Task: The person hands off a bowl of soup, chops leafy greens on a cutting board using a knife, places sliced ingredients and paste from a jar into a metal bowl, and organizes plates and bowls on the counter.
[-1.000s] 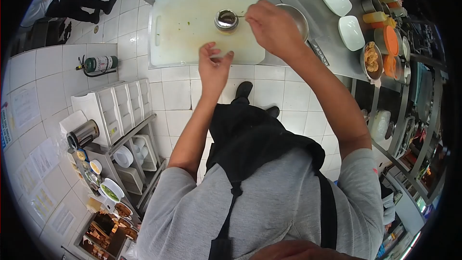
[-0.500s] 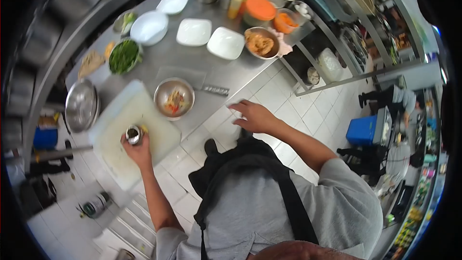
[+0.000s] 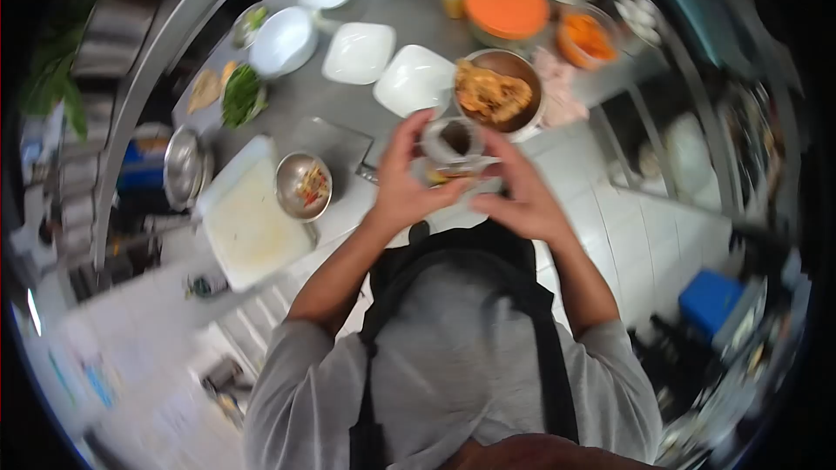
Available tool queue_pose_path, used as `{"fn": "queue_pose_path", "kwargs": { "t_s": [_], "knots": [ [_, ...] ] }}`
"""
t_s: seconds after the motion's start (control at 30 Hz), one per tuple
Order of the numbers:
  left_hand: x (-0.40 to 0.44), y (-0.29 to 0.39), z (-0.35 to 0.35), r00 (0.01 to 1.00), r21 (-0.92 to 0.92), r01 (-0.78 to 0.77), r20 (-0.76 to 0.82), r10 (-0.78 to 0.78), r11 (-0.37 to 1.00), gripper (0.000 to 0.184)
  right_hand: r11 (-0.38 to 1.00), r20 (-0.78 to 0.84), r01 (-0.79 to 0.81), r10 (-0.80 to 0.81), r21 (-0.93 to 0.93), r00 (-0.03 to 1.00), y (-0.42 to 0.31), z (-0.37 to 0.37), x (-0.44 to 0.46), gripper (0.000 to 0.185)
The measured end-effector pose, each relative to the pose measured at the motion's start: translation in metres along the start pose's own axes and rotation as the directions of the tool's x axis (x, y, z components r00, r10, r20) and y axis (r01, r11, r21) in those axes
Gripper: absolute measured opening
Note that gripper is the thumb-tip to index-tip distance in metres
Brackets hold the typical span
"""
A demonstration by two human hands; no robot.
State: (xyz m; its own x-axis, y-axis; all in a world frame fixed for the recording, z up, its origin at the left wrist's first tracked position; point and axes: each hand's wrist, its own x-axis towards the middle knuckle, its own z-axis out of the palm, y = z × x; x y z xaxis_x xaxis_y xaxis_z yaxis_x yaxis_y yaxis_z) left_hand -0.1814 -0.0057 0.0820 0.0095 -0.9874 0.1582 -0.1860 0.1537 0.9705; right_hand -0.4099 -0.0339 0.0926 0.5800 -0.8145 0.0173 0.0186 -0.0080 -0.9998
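Note:
Held up in front of my chest, over the counter's near edge, is a small clear jar with dark contents and a yellowish patch low on its side. My left hand is wrapped round its left side, thumb underneath. My right hand closes on the jar from the right, fingers curled against it; blur hides the exact contact. Just beyond the hands sits a metal bowl of orange-brown coated food. To the left, a small metal bowl holds chopped red and pale pieces.
A white cutting board lies at the left. White square bowls, a round white bowl, leafy greens and a tub with an orange lid stand along the steel counter. A metal basin is at the far left.
My left hand has lifted the jar off the cutting board and carried it right. My right hand, formerly open and apart, has come to the jar. The view has turned right.

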Motion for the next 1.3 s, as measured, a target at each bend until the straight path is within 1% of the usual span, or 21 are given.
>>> {"fn": "queue_pose_path", "kwargs": {
  "t_s": [0.13, 0.23, 0.3, 0.37, 0.43, 0.53, 0.57, 0.6, 0.67, 0.7, 0.73, 0.83, 0.93, 1.03, 1.07, 1.1, 1.17, 1.2, 1.23, 1.27, 1.3],
  "knots": [
    [0.082, 0.028, 0.089, 0.994, -0.012, 0.086, 0.068, -0.085, 0.996, 0.107, 0.998, 0.011, -0.055, 0.055, 0.028, 0.998, -0.011, -0.132, 0.021, 0.095],
    [0.146, 0.034, 0.145, 0.992, -0.071, 0.009, 0.126, 0.000, 0.997, 0.111, 0.997, -0.039, -0.065, 0.066, 0.033, 0.997, -0.033, -0.204, 0.051, 0.089],
    [0.188, 0.032, 0.176, 0.988, -0.073, -0.072, 0.133, 0.081, 0.995, 0.117, 0.996, -0.030, -0.073, 0.072, -0.055, 0.997, -0.043, -0.255, 0.071, 0.082],
    [0.228, 0.047, 0.194, 0.990, 0.003, -0.025, 0.137, 0.025, 1.000, 0.124, 0.991, -0.128, -0.058, 0.042, -0.123, 0.991, -0.047, -0.292, 0.089, 0.073],
    [0.267, 0.067, 0.208, 0.988, 0.202, -0.150, 0.065, 0.140, 0.968, 0.125, 0.985, -0.180, -0.018, -0.013, -0.169, 0.984, -0.050, -0.329, 0.118, 0.072],
    [0.285, 0.082, 0.202, 0.966, 0.237, -0.260, 0.078, 0.248, 0.936, 0.113, 0.978, -0.355, 0.056, -0.127, -0.203, 0.926, -0.050, -0.376, 0.179, 0.068],
    [0.283, 0.082, 0.196, 0.968, 0.243, -0.253, 0.063, 0.245, 0.937, 0.113, 0.924, -0.382, 0.108, -0.255, -0.367, 0.888, -0.045, -0.398, 0.210, 0.067],
    [0.275, 0.080, 0.188, 0.967, 0.152, -0.197, 0.191, 0.167, 0.968, 0.100, 0.859, -0.458, 0.058, -0.327, -0.509, 0.826, -0.026, -0.422, 0.244, 0.071],
    [0.250, 0.081, 0.175, 0.940, 0.020, -0.007, 0.342, 0.000, 1.000, 0.081, 0.743, -0.404, 0.058, -0.426, -0.667, 0.810, 0.000, -0.476, 0.321, 0.080],
    [0.234, 0.082, 0.168, 0.927, -0.029, 0.113, 0.363, -0.095, 0.993, 0.073, 0.760, -0.358, 0.125, -0.436, -0.638, 0.826, 0.026, -0.504, 0.358, 0.083],
    [0.216, 0.077, 0.162, 0.927, -0.062, 0.152, 0.355, -0.121, 0.986, 0.068, 0.449, -0.366, -0.134, -0.483, -0.883, 0.796, 0.031, -0.511, 0.391, 0.085],
    [0.165, 0.079, 0.136, 0.888, -0.086, 0.374, 0.319, -0.330, 0.923, 0.069, 0.522, -0.168, -0.001, -0.273, -0.853, 0.947, 0.082, -0.571, 0.462, 0.082],
    [0.117, 0.078, 0.111, 0.854, -0.159, 0.512, 0.196, -0.481, 0.844, 0.064, 0.458, -0.093, -0.051, -0.070, -0.887, 0.993, 0.112, -0.592, 0.502, 0.085],
    [0.077, 0.068, 0.095, 0.818, -0.338, 0.556, 0.066, -0.571, 0.759, 0.061, 0.392, -0.160, -0.195, 0.121, -0.899, 0.980, 0.110, -0.575, 0.510, 0.091],
    [0.069, 0.074, 0.090, 0.806, -0.359, 0.559, 0.025, -0.591, 0.747, 0.045, 0.349, -0.114, -0.182, 0.208, -0.919, 0.972, 0.152, -0.622, 0.541, 0.094],
    [0.056, 0.072, 0.084, 0.802, -0.363, 0.560, 0.012, -0.597, 0.745, 0.045, 0.310, -0.067, -0.160, 0.293, -0.937, 0.954, 0.193, -0.665, 0.571, 0.097],
    [0.025, 0.056, 0.071, 0.803, -0.159, 0.589, 0.013, -0.595, 0.792, 0.028, 0.375, -0.027, -0.156, 0.326, -0.914, 0.945, 0.179, -0.662, 0.563, 0.094],
    [0.016, 0.056, 0.065, 0.711, -0.291, 0.682, 0.050, -0.701, 0.671, 0.016, 0.434, -0.001, -0.167, 0.357, -0.885, 0.934, 0.177, -0.670, 0.557, 0.092],
    [0.007, 0.058, 0.061, 0.703, -0.297, 0.691, 0.063, -0.709, 0.659, 0.016, 0.419, -0.010, -0.137, 0.291, -0.897, 0.957, 0.176, -0.676, 0.553, 0.080],
    [0.007, 0.068, 0.056, 0.725, -0.328, 0.659, 0.037, -0.688, 0.677, 0.019, 0.302, 0.128, 0.005, 0.388, -0.953, 0.913, 0.170, -0.686, 0.559, 0.078],
    [0.008, 0.077, 0.050, 0.748, -0.355, 0.624, 0.011, -0.664, 0.697, 0.023, 0.243, 0.177, 0.071, 0.447, -0.967, 0.877, 0.160, -0.693, 0.554, 0.078]
  ]
}}
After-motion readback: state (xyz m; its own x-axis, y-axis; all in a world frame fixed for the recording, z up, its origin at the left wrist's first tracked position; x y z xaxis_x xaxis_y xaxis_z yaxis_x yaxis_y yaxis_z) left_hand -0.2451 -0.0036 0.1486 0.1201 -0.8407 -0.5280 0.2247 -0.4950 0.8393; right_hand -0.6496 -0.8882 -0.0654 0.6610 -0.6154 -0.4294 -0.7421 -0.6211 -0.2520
